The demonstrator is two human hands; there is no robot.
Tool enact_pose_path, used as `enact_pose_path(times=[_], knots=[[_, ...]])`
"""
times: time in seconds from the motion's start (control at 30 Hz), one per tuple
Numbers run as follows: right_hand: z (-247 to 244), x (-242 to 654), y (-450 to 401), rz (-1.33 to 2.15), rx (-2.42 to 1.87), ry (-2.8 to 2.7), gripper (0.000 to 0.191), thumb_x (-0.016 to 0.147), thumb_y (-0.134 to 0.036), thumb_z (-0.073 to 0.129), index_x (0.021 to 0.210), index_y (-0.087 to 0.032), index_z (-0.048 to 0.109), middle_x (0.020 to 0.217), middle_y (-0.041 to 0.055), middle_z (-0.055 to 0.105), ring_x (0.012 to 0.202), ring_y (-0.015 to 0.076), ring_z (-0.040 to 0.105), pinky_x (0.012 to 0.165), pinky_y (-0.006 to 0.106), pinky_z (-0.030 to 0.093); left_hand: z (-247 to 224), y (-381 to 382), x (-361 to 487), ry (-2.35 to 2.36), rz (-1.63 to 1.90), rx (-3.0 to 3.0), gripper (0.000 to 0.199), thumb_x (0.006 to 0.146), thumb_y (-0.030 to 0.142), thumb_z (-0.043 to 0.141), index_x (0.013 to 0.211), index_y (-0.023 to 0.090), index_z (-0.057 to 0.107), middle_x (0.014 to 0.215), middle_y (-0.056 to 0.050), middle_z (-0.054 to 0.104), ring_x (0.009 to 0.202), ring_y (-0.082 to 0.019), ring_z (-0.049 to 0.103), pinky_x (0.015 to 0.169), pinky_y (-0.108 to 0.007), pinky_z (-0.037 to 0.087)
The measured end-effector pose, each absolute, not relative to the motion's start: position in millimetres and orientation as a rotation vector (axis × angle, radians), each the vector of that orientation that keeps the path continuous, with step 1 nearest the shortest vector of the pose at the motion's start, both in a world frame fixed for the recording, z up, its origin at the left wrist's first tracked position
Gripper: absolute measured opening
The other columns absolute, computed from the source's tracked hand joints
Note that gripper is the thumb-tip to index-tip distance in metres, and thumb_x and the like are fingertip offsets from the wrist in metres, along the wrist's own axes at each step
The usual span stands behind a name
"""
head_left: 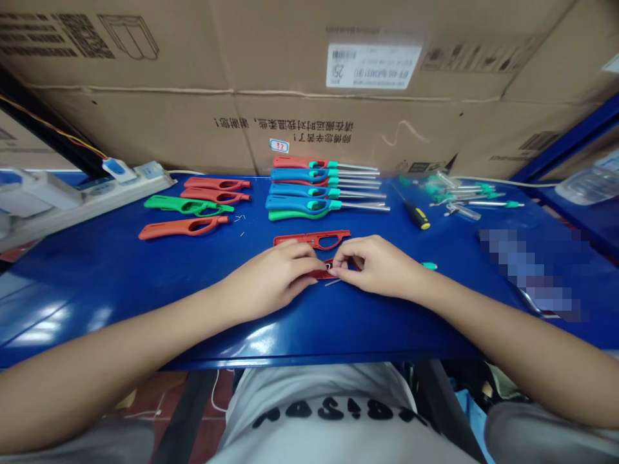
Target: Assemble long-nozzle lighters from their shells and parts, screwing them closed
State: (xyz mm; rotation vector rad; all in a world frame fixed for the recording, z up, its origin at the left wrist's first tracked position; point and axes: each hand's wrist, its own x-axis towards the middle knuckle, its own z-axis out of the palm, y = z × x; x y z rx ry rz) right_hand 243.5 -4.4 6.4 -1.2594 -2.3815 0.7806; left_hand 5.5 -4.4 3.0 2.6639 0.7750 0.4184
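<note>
A red lighter housing half (319, 273) lies on the blue table under both hands, its open side showing. My left hand (280, 274) is closed on its left end, thumb and fingers bent around it. My right hand (380, 265) pinches thumb and fingertips together at its other end; what they hold is hidden. A small pale part (329, 266) shows between the fingertips of both hands. Just beyond lies another red housing half (333, 240), hollow side up, partly covered by my left hand. A thin metal pin (333, 282) rests in front.
Assembled utility lighters (304, 191) are stacked at the back. Several coloured handles (184, 227) and tiny metal bits (240, 219) lie left. A screwdriver (416, 214), metal lighter tubes (476, 193) and a blurred-out object (532, 270) lie right. A power strip (130, 183) sits back left.
</note>
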Motion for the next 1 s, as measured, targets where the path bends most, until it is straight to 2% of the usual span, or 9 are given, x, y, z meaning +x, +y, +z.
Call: enact_pose_path(times=[0.13,0.23,0.37,0.47,0.67,0.9,1.0], knots=[[11.0,256.9,0.5,0.903,-1.055,-2.459,0.007,0.087,-0.017,0.065,0.089,-0.017,0.071,0.082,0.0008,0.07,0.063,0.0102,0.054,0.059,0.022,0.04,3.1,-4.6,4.8,0.773,0.411,2.657,0.022,0.099,0.02,0.056,0.117,0.02,0.069,0.11,-0.009,0.066,0.105,-0.023,0.063,0.094,-0.038,0.052],[13.8,262.6,1.0,0.9,-0.97,-2.506,0.012,0.088,-0.012,0.061,0.094,-0.017,0.071,0.089,0.0023,0.07,0.069,0.0112,0.058,0.061,0.022,0.043,2.7,-4.5,4.8,0.765,0.42,2.65,0.023,0.099,0.02,0.056,0.118,0.02,0.069,0.111,-0.009,0.066,0.105,-0.022,0.062,0.095,-0.038,0.051],[15.6,261.2,-2.7,0.789,-0.926,-2.593,0.01,0.089,-0.015,0.063,0.096,-0.017,0.071,0.096,0.0041,0.07,0.078,0.0134,0.062,0.069,0.024,0.047,2.3,-3.9,5.1,0.763,0.431,2.635,0.023,0.099,0.02,0.057,0.118,0.02,0.069,0.111,-0.009,0.066,0.106,-0.022,0.062,0.095,-0.038,0.051],[14.3,259.0,-5.2,0.664,-0.93,-2.658,0.009,0.089,-0.02,0.067,0.097,-0.017,0.069,0.097,0.0051,0.07,0.081,0.0154,0.064,0.069,0.026,0.047,2.7,-4.0,5.1,0.758,0.432,2.627,0.022,0.1,0.02,0.056,0.117,0.02,0.069,0.111,-0.009,0.066,0.107,-0.022,0.062,0.095,-0.038,0.051],[9.5,259.1,-6.6,0.476,-0.838,-2.754,0.016,0.098,-0.025,0.057,0.103,-0.018,0.07,0.104,0.007,0.07,0.089,0.0188,0.068,0.075,0.03,0.05,3.7,-4.5,5.1,0.763,0.431,2.642,0.021,0.1,0.02,0.055,0.115,0.021,0.07,0.11,-0.009,0.066,0.106,-0.023,0.062,0.095,-0.038,0.051],[8.0,257.8,-8.7,0.251,-0.709,-2.842,0.024,0.101,-0.024,0.05,0.107,-0.017,0.072,0.107,0.0086,0.071,0.086,0.0198,0.068,0.072,0.032,0.05,2.4,-4.9,5.2,0.769,0.424,2.633,0.02,0.099,0.02,0.056,0.113,0.02,0.071,0.109,-0.008,0.066,0.105,-0.022,0.063,0.095,-0.038,0.051],[9.0,257.5,-10.3,0.297,-0.719,-2.833,0.024,0.101,-0.025,0.052,0.107,-0.018,0.073,0.107,0.0078,0.071,0.087,0.0192,0.068,0.073,0.031,0.05,3.1,-4.9,4.7,0.757,0.421,2.613,0.02,0.099,0.02,0.056,0.113,0.02,0.071,0.109,-0.008,0.066,0.105,-0.022,0.063,0.095,-0.037,0.051]])
